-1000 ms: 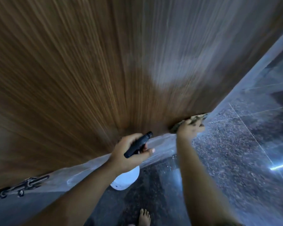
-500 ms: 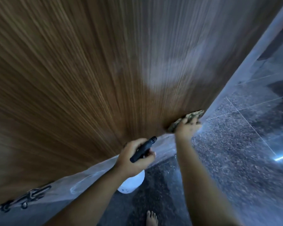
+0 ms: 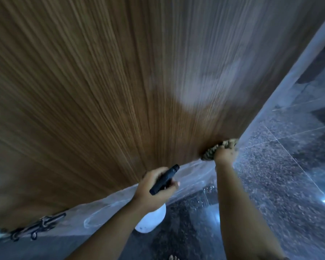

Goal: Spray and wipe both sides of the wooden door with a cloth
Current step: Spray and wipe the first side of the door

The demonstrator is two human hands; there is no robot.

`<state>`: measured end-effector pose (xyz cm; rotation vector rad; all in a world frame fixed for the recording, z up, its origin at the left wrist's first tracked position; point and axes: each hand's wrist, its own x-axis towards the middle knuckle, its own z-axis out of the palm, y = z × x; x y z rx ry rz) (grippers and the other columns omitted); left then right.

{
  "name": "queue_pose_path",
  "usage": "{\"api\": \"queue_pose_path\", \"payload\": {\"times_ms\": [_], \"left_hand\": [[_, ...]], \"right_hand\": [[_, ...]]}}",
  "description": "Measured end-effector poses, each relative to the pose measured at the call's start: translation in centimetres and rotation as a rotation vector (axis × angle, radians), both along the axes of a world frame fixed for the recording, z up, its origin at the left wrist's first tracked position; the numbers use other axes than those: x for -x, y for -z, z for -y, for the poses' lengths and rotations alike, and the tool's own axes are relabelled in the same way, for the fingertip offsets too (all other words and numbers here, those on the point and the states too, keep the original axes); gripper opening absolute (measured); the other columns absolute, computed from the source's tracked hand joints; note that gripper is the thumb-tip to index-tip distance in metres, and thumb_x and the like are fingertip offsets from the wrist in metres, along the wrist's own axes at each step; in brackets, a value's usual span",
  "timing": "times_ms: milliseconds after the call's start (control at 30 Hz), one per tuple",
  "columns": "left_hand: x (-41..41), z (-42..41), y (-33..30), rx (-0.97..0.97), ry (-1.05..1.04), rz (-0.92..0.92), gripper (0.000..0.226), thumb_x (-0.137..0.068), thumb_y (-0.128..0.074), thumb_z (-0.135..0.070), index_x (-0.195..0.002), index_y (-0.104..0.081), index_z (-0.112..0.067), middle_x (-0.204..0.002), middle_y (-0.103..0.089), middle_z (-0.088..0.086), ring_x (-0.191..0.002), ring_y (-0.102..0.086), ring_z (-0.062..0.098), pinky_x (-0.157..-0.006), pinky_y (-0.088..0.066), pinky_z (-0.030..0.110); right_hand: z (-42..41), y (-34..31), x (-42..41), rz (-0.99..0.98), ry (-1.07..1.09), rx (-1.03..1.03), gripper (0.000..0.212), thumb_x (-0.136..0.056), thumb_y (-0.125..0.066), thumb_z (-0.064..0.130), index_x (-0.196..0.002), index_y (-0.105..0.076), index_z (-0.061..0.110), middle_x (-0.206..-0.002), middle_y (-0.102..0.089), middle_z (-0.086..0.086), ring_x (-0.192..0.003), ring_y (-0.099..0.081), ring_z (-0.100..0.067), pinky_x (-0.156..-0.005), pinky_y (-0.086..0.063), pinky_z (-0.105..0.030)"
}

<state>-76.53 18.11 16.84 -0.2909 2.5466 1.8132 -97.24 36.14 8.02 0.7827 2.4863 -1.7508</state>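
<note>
Two hands [image 3: 224, 155] — cloth [image 3: 217, 149], spray bottle [image 3: 164, 180]
</note>
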Motion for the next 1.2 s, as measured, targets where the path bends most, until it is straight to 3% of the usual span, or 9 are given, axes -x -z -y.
{"api": "queue_pose_path", "payload": {"times_ms": [100, 267, 333, 433, 667, 833, 1033, 1133, 1200], "left_hand": [[-0.2, 0.1, 0.2, 0.006, -0.031, 0.016, 0.022, -0.088, -0.075, -0.015, -0.081, -0.059, -0.001, -0.073, -0.059, 0.018, -0.061, -0.053, 0.009, -0.062, -0.044, 0.025], [-1.2, 1.1, 2.5, 0.042, -0.044, 0.073, 0.021, -0.089, -0.074, -0.019, -0.084, -0.060, -0.003, -0.077, -0.062, 0.018, -0.064, -0.058, 0.017, -0.063, -0.047, 0.030], [-2.1, 1.5, 3.5, 0.044, -0.052, 0.112, 0.019, -0.087, -0.073, -0.022, -0.084, -0.061, -0.008, -0.077, -0.063, 0.014, -0.071, -0.063, 0.024, -0.066, -0.050, 0.035], [-3.2, 2.4, 3.9, 0.026, -0.089, 0.106, 0.019, -0.089, -0.073, -0.019, -0.078, -0.058, -0.012, -0.060, -0.058, -0.002, -0.057, -0.058, 0.010, -0.060, -0.045, 0.026], [-4.6, 1.7, 4.2, 0.020, -0.144, 0.031, 0.018, -0.090, -0.073, -0.019, -0.084, -0.060, -0.007, -0.062, -0.056, -0.004, -0.052, -0.052, 0.003, -0.054, -0.043, 0.020], [-5.1, 0.2, 5.6, 0.048, -0.121, 0.056, 0.018, -0.091, -0.074, -0.018, -0.090, -0.062, -0.005, -0.080, -0.064, 0.016, -0.073, -0.062, 0.020, -0.071, -0.049, 0.029], [-3.0, -1.4, 10.1, -0.049, -0.356, 0.023, 0.019, -0.088, -0.076, -0.030, -0.086, -0.062, -0.018, -0.073, -0.061, -0.005, -0.066, -0.059, 0.001, -0.065, -0.048, 0.022], [-2.1, -2.2, 12.5, -0.058, -0.391, -0.020, 0.021, -0.086, -0.078, -0.033, -0.081, -0.061, -0.022, -0.070, -0.059, -0.008, -0.070, -0.059, 0.010, -0.071, -0.048, 0.030], [-1.5, -2.6, 13.8, -0.064, -0.370, -0.065, 0.023, -0.085, -0.079, -0.033, -0.079, -0.061, -0.021, -0.069, -0.058, -0.009, -0.071, -0.059, 0.013, -0.074, -0.050, 0.033]], "right_hand": [[0.8, -0.4, -0.4, 0.185, 0.038, 0.090, 0.050, -0.101, -0.040, 0.019, -0.149, -0.031, 0.006, -0.146, -0.036, -0.016, -0.123, -0.047, -0.038, -0.093, -0.040, -0.037], [6.0, -2.9, -7.3, -0.192, -0.067, -0.214, 0.063, -0.098, -0.041, 0.028, -0.156, -0.020, 0.015, -0.154, -0.021, -0.018, -0.139, -0.026, -0.038, -0.115, -0.020, -0.040], [8.0, -3.7, -9.5, -0.241, -0.094, -0.151, 0.071, -0.092, -0.042, 0.033, -0.157, -0.015, 0.018, -0.158, -0.015, -0.011, -0.142, -0.018, -0.035, -0.117, -0.016, -0.042], [9.0, -4.2, -10.5, -0.279, -0.086, 0.026, 0.081, -0.083, -0.044, 0.031, -0.157, -0.013, 0.022, -0.159, -0.010, -0.005, -0.140, -0.016, -0.039, -0.116, -0.023, -0.052], [8.3, -3.4, -11.6, -0.165, -0.278, -0.165, 0.087, -0.090, -0.057, 0.017, -0.157, -0.002, 0.020, -0.158, -0.002, -0.013, -0.135, -0.027, -0.042, -0.108, -0.031, -0.043], [7.6, -0.9, -12.0, -0.294, -0.301, -0.123, 0.089, -0.084, -0.059, 0.030, -0.157, -0.010, 0.019, -0.156, -0.010, -0.013, -0.138, -0.029, -0.038, -0.109, -0.036, -0.046], [6.0, 3.9, -10.3, -0.513, -0.264, -0.224, 0.079, -0.083, -0.062, 0.023, -0.153, -0.027, 0.010, -0.153, -0.021, -0.018, -0.139, -0.027, -0.036, -0.113, -0.029, -0.040], [4.9, 6.8, -9.0, -0.643, -0.248, -0.273, 0.078, -0.078, -0.065, 0.018, -0.149, -0.036, 0.003, -0.150, -0.028, -0.023, -0.135, -0.029, -0.039, -0.107, -0.018, -0.027], [4.2, 8.0, -8.4, -0.729, -0.245, -0.270, 0.079, -0.076, -0.066, 0.016, -0.148, -0.037, 0.002, -0.147, -0.032, -0.022, -0.131, -0.033, -0.038, -0.107, -0.024, -0.032]]}}
